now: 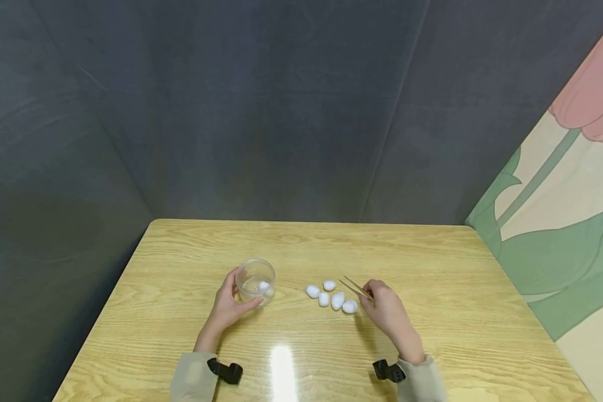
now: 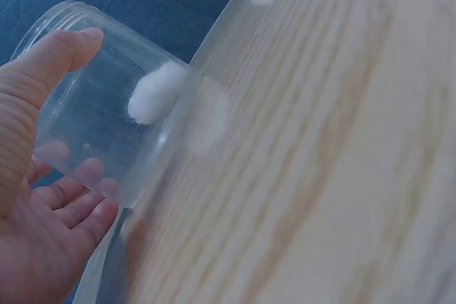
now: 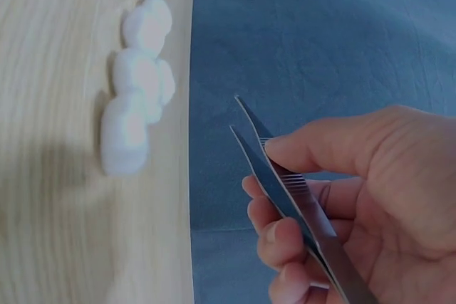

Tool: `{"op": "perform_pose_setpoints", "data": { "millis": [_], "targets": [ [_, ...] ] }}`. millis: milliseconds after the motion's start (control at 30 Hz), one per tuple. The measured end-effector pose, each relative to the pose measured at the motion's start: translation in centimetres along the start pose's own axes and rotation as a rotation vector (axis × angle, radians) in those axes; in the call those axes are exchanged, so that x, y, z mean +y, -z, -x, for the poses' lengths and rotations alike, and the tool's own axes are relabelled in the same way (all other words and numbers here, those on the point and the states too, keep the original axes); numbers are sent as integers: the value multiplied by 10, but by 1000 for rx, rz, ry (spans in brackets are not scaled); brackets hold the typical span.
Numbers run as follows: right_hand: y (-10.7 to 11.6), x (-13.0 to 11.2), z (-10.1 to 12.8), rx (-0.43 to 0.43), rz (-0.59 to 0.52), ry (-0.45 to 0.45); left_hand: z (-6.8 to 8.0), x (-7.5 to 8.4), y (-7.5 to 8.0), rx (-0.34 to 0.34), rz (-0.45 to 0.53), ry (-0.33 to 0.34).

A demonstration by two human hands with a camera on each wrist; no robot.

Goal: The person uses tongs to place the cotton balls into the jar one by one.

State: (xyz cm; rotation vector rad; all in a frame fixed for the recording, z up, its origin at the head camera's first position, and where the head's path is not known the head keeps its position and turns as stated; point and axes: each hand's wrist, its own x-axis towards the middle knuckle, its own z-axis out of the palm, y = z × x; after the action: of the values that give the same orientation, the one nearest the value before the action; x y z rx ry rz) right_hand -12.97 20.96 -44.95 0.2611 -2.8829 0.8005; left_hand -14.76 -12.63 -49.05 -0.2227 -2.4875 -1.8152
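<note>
Head view: one cotton ball [image 1: 263, 286] in the clear jar [image 1: 255, 281] my left hand [image 1: 229, 304] cups at 9 o'clock, five loose balls [image 1: 331, 296] left on the counter [image 1: 432, 279]; left wrist: fingers curled round the jar; right wrist: my right hand [image 3: 356, 204] pinches tweezers [image 3: 285, 190], tips apart, empty.

Landmark: the clear round plastic jar [image 1: 255, 281], standing on the pale wood-grain surface [image 1: 432, 268], left of centre and nearer the front edge than the back. One white cotton ball [image 1: 263, 286] lies in the jar, low on its right side. Left hand [image 1: 227, 306] wraps the jar from its front-left, thumb on the near wall. Right of the jar, apart from it: cluster of five loose white cotton balls [image 1: 331, 296] on the surface. Further right of the jar, just past the cluster: right hand [image 1: 388, 312] pinching thin metal tweezers [image 1: 355, 288], tips angled back-left over the cluster's right end.
</note>
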Motion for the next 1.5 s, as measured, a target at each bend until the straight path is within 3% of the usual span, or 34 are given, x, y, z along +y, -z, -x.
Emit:
{"op": "perform_pose_setpoints", "data": {
  "millis": [167, 467, 800, 1500],
  "targets": [
    [3, 6, 4, -45, 8, -36, 0, 0, 0, 1, 1, -5],
    [8, 18, 12, -80, 20, -7, 0, 1, 0, -3, -4, 11],
    [7, 25, 21, -121, 43, -34, 1, 2, 0, -3, 9, 1],
    [-1, 21, 28, -166, 72, -55, 0, 1, -2, 6, -2, 1]
  ]
}}
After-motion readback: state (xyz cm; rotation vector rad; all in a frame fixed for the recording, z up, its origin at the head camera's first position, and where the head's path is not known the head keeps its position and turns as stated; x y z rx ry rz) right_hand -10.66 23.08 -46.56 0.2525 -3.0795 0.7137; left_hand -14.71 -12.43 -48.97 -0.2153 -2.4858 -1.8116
